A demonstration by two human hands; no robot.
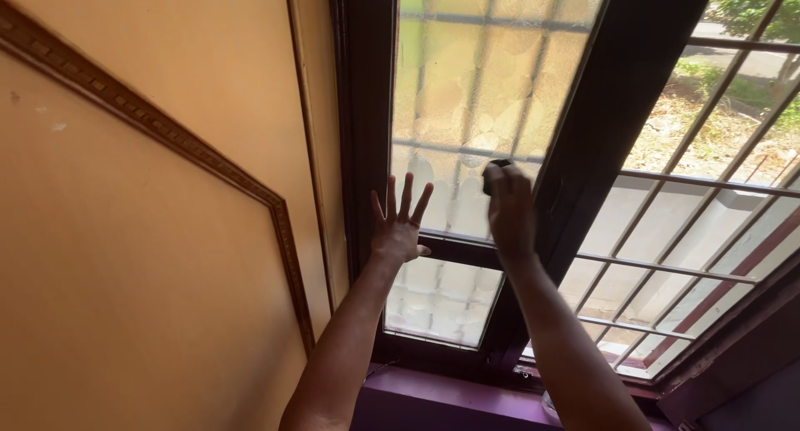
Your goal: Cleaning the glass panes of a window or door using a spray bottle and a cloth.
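Left hand (397, 225) spread wide, flat against textured frosted glass pane (467, 81) in dark wooden window frame (367, 106); right hand (509, 207) just right, gripping small black object (497, 164).

Two bare forearms rise from the bottom edge, uncovered as far as the view shows them. The left hand (398, 227) and the right hand (508, 210) show no gloves, rings, watch or bracelets.

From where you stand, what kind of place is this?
Most likely a room in a house, at a window. A dark-framed frosted pane, metal bars with a garden beyond, and a yellow wall with moulding suggest it.
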